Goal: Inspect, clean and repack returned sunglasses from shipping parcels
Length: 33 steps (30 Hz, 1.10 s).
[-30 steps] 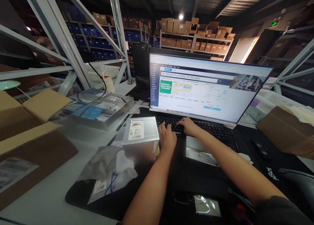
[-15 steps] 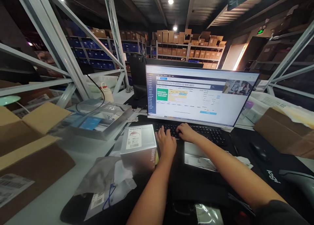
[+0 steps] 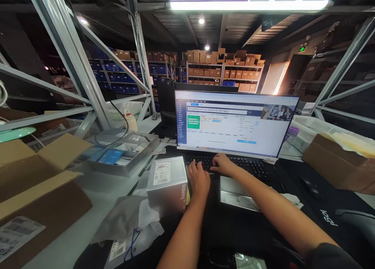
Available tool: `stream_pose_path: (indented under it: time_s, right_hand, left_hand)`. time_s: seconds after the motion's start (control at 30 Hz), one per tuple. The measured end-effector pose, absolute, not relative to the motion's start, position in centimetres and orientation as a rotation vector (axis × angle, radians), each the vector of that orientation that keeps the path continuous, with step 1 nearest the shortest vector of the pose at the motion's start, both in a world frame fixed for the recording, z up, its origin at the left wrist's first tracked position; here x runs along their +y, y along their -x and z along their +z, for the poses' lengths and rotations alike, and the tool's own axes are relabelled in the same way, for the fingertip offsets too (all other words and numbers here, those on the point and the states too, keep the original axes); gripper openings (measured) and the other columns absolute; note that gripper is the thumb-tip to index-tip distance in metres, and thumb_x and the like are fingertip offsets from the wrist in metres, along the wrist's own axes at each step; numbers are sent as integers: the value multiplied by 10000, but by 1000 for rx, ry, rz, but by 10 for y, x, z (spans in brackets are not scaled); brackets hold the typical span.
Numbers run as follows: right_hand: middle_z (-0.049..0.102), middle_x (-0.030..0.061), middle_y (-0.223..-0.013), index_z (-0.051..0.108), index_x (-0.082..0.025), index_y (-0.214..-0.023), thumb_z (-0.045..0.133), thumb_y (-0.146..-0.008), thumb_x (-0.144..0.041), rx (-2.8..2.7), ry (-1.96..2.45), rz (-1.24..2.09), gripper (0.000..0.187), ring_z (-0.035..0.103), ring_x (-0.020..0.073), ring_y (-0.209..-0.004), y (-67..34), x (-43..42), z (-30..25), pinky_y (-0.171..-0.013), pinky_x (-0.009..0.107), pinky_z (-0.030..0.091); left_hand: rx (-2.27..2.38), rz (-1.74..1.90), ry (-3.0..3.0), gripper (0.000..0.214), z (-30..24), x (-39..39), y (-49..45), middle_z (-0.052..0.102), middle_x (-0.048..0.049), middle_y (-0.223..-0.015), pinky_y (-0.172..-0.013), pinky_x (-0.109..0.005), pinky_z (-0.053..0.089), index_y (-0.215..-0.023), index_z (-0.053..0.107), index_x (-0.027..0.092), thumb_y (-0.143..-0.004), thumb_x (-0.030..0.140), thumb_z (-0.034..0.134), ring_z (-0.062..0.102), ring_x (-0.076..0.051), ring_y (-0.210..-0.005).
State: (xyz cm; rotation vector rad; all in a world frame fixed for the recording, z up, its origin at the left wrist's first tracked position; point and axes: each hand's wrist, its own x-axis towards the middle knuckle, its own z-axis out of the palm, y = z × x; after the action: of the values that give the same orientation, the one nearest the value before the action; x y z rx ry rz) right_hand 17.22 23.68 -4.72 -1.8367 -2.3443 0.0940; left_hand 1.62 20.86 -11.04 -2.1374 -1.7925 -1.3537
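Both of my hands rest on a black keyboard (image 3: 249, 166) in front of a wide monitor (image 3: 234, 122). My left hand (image 3: 199, 177) lies on the keyboard's left end with its fingers spread over the keys. My right hand (image 3: 222, 164) sits beside it near the middle, fingers curved down onto the keys. Neither hand holds anything. A silver box (image 3: 168, 183) with a white barcode label stands just left of my left hand. A flat silvery packet (image 3: 237, 192) lies under my right forearm.
A black desk mat (image 3: 328, 218) carries a mouse (image 3: 310, 186) on the right. Crumpled plastic bags (image 3: 129, 218) lie at the front left. An open cardboard box (image 3: 35, 183) stands left, another (image 3: 336, 163) right. A grey tray (image 3: 123, 153) and a metal rack frame (image 3: 76, 65) lie behind.
The camera has tilted upward, so the monitor and desk sit lower in view. My hands stay on the keyboard, fingers shifting slightly. The screen content has changed a little.
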Motion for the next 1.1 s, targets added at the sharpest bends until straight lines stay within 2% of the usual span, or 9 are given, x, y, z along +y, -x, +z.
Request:
stream_pose_path:
  time_s: [0.27, 0.6, 0.8, 1.1]
  right_hand:
    - [632, 85, -1218, 661, -151, -1101, 676, -950, -356, -2367, 1848, 106, 255, 601, 247, -1132, -173, 235, -47, -962, 465, 520]
    - [647, 83, -1207, 663, -148, -1120, 671, -960, -325, -2377, 1850, 125, 238, 623, 239, -1116, -168, 236, -41, -956, 461, 538]
    - [637, 88, -1231, 653, -161, -1159, 642, -980, -340, -2248, 2051, 190, 253, 630, 230, -1093, -176, 233, -34, -941, 449, 547]
    - [687, 55, -1065, 673, -154, -1078, 630, -992, -351, -2233, 2316, 535, 220, 670, 170, -893, -207, 226, -2, -806, 353, 587]
  left_hand:
    - [-1800, -1339, 2164, 309, -113, 211, -15, 545, -198, -1350, -1178, -568, 335, -1117, 638, 91, -823, 51, 554, 479, -342, -1307]
    - [-1812, -1323, 2186, 263, -112, 209, -14, 566, -186, -1308, -1116, -536, 418, -1046, 654, 117, -803, 45, 581, 523, -334, -1270]
    - [-1897, -1315, 2146, 310, -109, 206, -13, 535, -213, -1345, -1154, -535, 377, -1097, 635, 113, -819, 26, 528, 510, -334, -1307]
    - [-1897, -1347, 2164, 260, -109, 209, -16, 533, -226, -1350, -1191, -568, 319, -1064, 645, 98, -826, 58, 548, 482, -353, -1311]
